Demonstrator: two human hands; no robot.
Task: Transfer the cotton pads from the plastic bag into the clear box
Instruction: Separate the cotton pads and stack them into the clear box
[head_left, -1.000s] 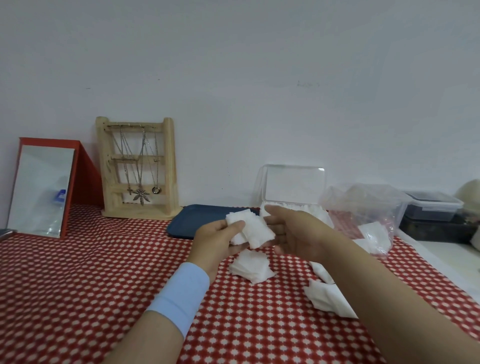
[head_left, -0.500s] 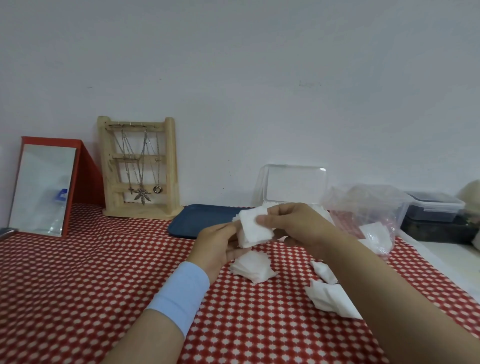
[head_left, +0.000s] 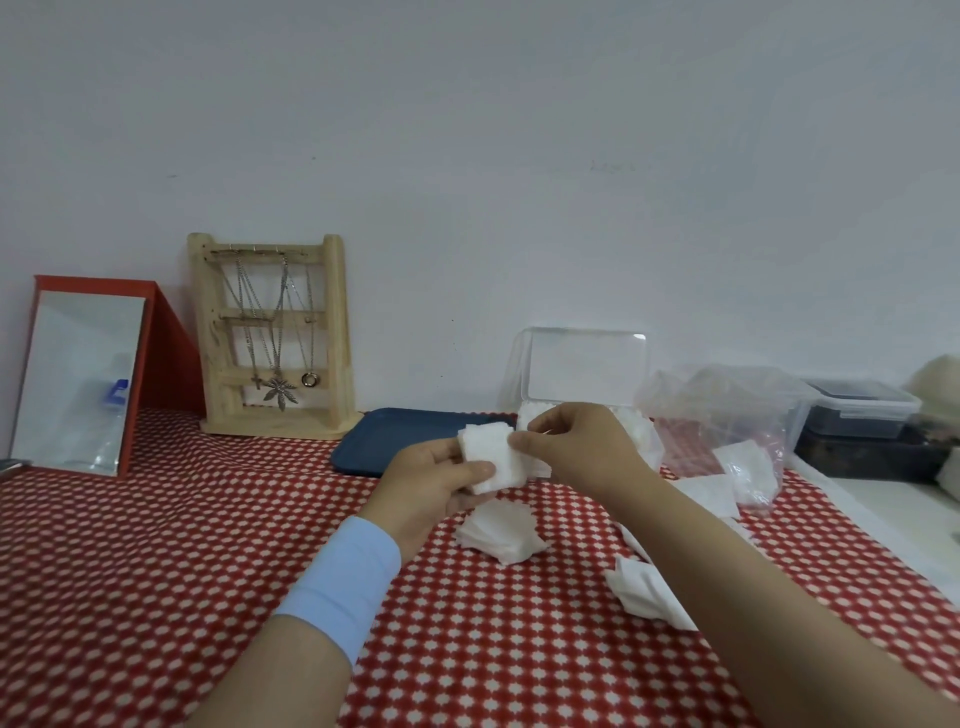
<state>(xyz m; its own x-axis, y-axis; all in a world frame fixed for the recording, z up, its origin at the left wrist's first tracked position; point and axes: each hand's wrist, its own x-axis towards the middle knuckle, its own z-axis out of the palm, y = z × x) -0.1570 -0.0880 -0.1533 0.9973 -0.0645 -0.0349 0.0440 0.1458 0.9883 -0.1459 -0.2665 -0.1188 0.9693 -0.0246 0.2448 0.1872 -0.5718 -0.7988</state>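
Note:
Both hands hold a small stack of white cotton pads (head_left: 488, 460) above the red checked cloth. My left hand (head_left: 434, 488) grips the stack from the left with thumb on its front. My right hand (head_left: 576, 449) pinches its right edge. Behind them stands the clear box (head_left: 582, 374) with its lid raised and white pads inside. To the right lies the crumpled plastic bag (head_left: 727, 410) with a few pads (head_left: 745, 465) in it. Loose pad piles lie on the cloth, one pile (head_left: 501, 530) below my hands and another pile (head_left: 647, 592) under my right forearm.
A dark blue tray (head_left: 410, 436) lies behind my left hand. A wooden necklace stand (head_left: 272, 338) and a red-framed mirror (head_left: 83, 376) stand at the back left. A lidded plastic container (head_left: 857, 408) sits on a dark box at the far right, past the cloth's edge.
The pad stack has risen slightly and turned upright between both hands. My right hand shifted from lying flat beside it to pinching its right edge.

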